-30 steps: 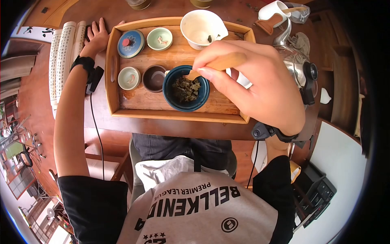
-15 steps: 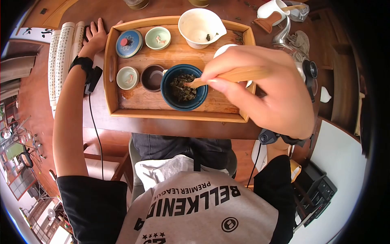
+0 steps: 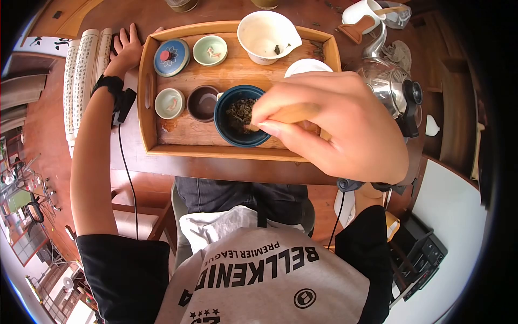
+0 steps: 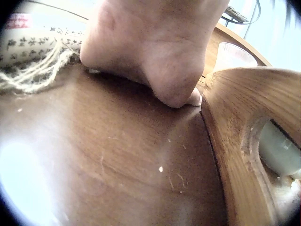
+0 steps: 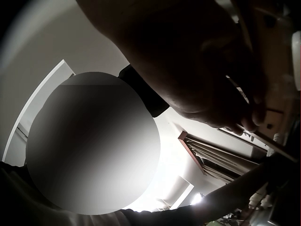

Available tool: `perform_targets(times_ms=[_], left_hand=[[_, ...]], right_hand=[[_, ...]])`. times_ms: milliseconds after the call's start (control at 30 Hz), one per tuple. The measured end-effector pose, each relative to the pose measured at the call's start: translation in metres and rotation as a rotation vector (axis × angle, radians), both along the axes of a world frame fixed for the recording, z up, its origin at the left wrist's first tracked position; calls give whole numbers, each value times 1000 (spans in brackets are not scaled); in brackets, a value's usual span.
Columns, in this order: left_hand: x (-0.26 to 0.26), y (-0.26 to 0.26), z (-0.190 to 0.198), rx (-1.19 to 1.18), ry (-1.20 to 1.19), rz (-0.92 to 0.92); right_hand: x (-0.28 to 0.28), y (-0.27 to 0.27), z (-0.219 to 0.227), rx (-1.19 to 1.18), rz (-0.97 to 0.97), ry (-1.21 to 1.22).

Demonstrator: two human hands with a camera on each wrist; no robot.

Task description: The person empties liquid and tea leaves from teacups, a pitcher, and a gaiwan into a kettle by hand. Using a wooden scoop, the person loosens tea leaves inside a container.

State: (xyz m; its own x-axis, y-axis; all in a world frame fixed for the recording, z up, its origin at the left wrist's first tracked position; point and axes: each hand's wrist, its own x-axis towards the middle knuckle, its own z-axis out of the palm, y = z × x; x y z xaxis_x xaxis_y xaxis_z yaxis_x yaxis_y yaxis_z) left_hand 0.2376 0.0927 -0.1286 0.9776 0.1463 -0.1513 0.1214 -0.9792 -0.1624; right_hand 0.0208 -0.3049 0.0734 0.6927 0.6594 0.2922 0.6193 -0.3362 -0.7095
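Note:
My right hand [image 3: 340,127] pinches a wooden pick [image 3: 294,113] between thumb and fingers, its tip down in a dark blue bowl [image 3: 224,127] with wet tea leaves [image 3: 240,112] inside. In the dim right wrist view the hand [image 5: 197,70] grips the thin stick [image 5: 270,142]. My left hand [image 3: 128,53] lies on the table by the tray's left end, fingers spread. The left wrist view shows the heel of that hand [image 4: 155,52] on the wood beside the tray wall [image 4: 244,103]; its fingers are mostly hidden.
The wooden tray [image 3: 189,151] also holds a white pouring bowl [image 3: 264,35], a blue lid [image 3: 178,63], a green cup [image 3: 210,51], a pale cup [image 3: 169,103] and a brown cup [image 3: 203,103]. Paper scrolls [image 3: 85,70] lie left; a glass kettle [image 3: 386,81] stands right.
My right hand first moved right with the pick, then back left and slightly down over the blue bowl. The leaves in the bowl have shifted. My left hand has stayed in place.

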Motion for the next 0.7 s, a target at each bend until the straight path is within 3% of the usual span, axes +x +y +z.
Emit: perform_targets(times_ms=[267, 367, 700], left_hand=[[0, 1, -1, -12, -18, 0], [-1, 1, -1, -28, -14, 4], [1, 5, -4, -5, -27, -23]], right_hand=[[1, -1, 0, -50, -38, 32], [1, -10, 6, 44, -64, 9], [-3, -7, 5, -72, -151, -8]])
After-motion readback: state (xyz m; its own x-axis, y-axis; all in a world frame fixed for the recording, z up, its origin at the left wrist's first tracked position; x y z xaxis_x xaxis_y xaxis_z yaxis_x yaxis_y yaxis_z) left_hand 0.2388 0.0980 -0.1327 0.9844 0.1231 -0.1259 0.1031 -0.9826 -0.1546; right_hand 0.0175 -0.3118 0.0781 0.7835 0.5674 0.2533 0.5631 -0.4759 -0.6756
